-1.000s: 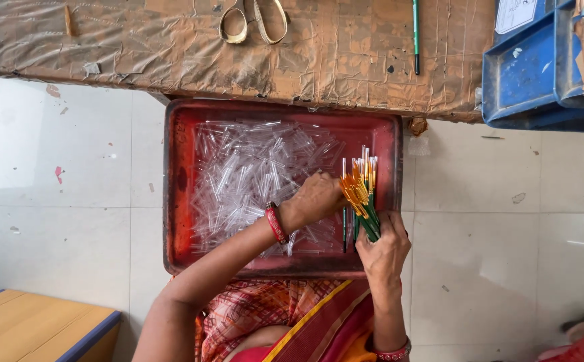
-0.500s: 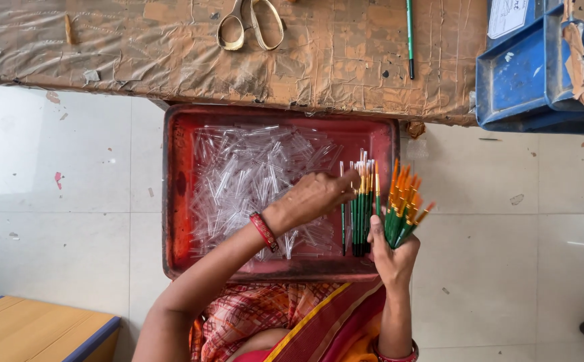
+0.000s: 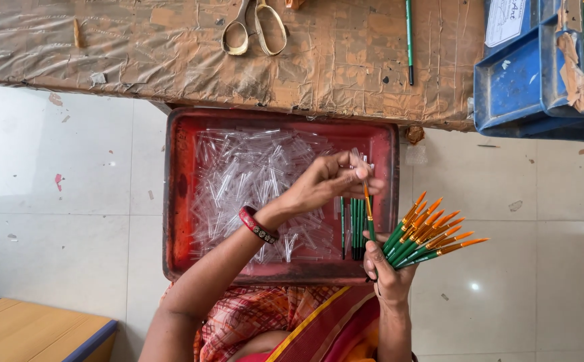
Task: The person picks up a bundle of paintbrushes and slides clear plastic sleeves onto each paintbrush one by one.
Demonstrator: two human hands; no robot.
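Left hand (image 3: 325,184) pinching single brush (image 3: 368,211) over red tray (image 3: 174,201) of clear caps (image 3: 252,181). Right hand (image 3: 389,275) gripping fanned brush bundle (image 3: 429,234).

Bundle of green brushes (image 3: 421,234) with orange tips was fanned out, tips pointing up and right – gripped at the base. One single brush (image 3: 368,211) stood nearly upright over the red tray (image 3: 175,201) of clear plastic caps (image 3: 252,181) – pinched at its top.

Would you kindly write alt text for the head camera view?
A person's right hand holds a fan of green, orange-tipped brushes, while the left hand pinches one brush over a red tray of clear plastic caps. Scissors lie on the table above.
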